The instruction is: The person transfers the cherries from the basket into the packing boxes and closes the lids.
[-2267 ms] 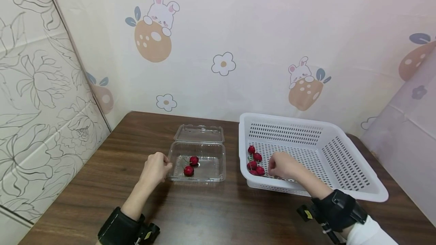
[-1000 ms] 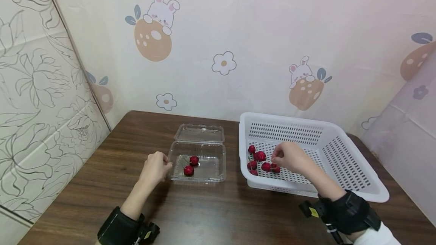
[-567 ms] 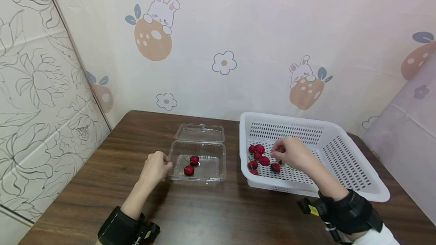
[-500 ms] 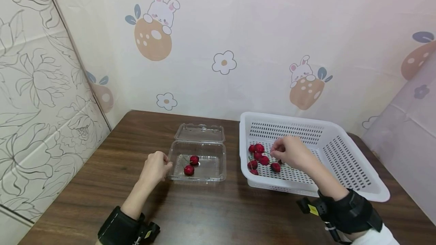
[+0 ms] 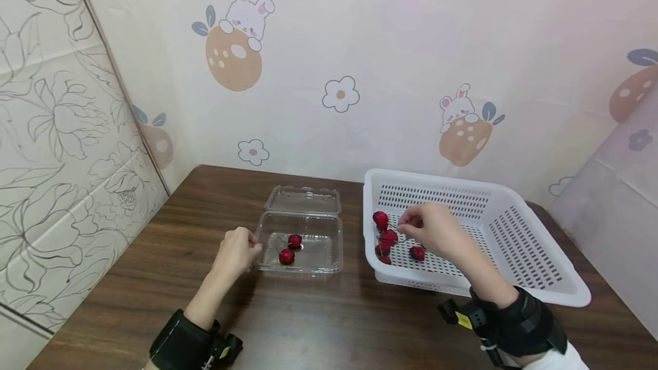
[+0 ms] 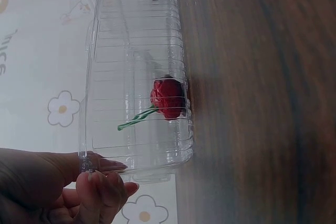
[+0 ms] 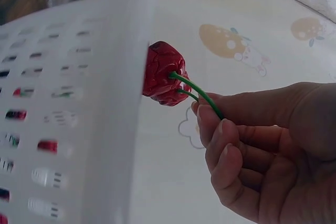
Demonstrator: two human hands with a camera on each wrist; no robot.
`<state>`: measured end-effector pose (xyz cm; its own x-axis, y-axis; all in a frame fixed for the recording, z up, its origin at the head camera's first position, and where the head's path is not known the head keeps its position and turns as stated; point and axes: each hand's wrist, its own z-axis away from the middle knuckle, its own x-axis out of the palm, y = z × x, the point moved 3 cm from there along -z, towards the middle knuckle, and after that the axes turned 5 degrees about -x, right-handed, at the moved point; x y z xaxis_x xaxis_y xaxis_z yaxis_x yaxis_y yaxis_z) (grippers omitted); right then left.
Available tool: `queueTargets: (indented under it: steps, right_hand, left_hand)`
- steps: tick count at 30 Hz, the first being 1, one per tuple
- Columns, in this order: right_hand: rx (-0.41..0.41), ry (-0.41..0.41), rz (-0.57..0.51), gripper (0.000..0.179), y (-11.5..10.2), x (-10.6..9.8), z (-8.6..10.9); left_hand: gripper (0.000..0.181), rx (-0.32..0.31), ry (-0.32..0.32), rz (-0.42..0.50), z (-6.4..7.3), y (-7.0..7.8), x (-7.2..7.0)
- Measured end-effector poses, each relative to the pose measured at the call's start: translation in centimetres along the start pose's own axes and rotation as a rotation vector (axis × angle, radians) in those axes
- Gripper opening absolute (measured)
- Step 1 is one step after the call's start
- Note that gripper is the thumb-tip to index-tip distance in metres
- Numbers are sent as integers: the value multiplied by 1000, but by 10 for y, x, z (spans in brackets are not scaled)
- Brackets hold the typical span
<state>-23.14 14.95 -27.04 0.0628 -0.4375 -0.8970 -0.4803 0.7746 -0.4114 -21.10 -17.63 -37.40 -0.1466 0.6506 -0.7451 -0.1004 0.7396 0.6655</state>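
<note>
My left hand (image 5: 237, 253) pinches the left rim of a clear plastic clamshell box (image 5: 325, 250), whose lid (image 5: 303, 201) lies folded back. Two red cherries (image 5: 286, 256) lie in the box; through its wall in the left wrist view a cherry (image 6: 168, 98) shows its green stem. My right hand (image 5: 434, 227), over the white basket (image 5: 534, 278), pinches two green stems between thumb and fingers. Red cherries (image 7: 165, 74) hang from them at the basket's rim in the right wrist view, partly hidden by it. Several other cherries (image 5: 417, 253) lie on the basket floor.
Box and basket stand side by side on a dark wooden table (image 5: 329, 324), with a strip of tabletop between them. Behind rises a pale wall covering (image 5: 308, 44) printed with rabbits and flowers. The basket's raised walls surround the loose cherries.
My right hand has gone down among the cherries, risen with the stems between its fingers and shifted left. Some cherries in the basket have moved about. My left hand has stayed at the box rim.
</note>
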Motion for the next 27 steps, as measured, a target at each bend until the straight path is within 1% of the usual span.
queueTargets:
  steps: [8, 11, 16, 23, 27]
  right_hand:
    - [-16, 39, 9, 5, -17, 4, -1]
    - [-22, 48, -3, 4, -25, 7, -1]
    - [-64, 71, -10, 5, -38, 14, -2]
    - [-91, 73, -4, 6, -55, 26, -9]
    - [-130, 83, -6, 6, -65, 34, -13]
  left_hand:
    - [11, -4, -5, 3, 0, 1, 0]
    - [12, -6, -9, 7, 0, 1, 0]
    - [13, -7, -15, 6, 1, 1, 0]
    - [12, -1, -10, 2, 2, 1, 0]
    - [11, 1, -9, 2, 2, 2, 0]
